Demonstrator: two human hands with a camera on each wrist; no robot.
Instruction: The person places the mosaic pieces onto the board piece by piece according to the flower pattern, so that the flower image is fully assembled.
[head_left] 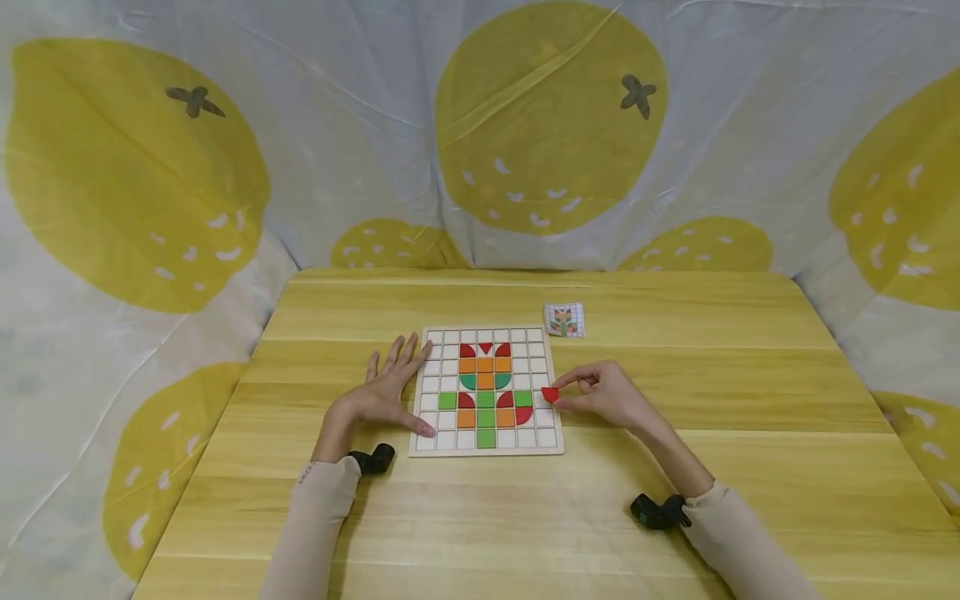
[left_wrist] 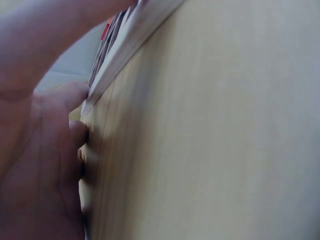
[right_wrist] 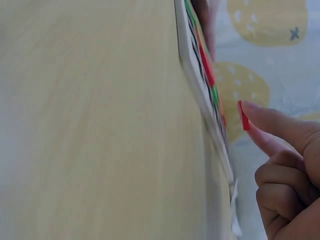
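Observation:
A square wooden grid board (head_left: 540, 437) lies on the table, with red, orange and green tiles forming a flower shape in its cells. My left hand (head_left: 386, 392) spreads its straight fingers along the board's left side, index fingertip and thumb touching the rim. Above the board's right edge, my right hand (head_left: 603, 396) pinches a small red tile (head_left: 550, 394) between thumb and index finger. In the right wrist view, that red tile (right_wrist: 243, 116) appears almost edge-on, raised off the board. Its full outline is partly covered by the fingertips.
A small printed card (head_left: 564, 320) with a flower pattern on a grid lies behind the board's right corner. The wooden table (head_left: 712, 350) reaches back to a lemon-print cloth (head_left: 360, 125). Black wrist cameras sit below both hands.

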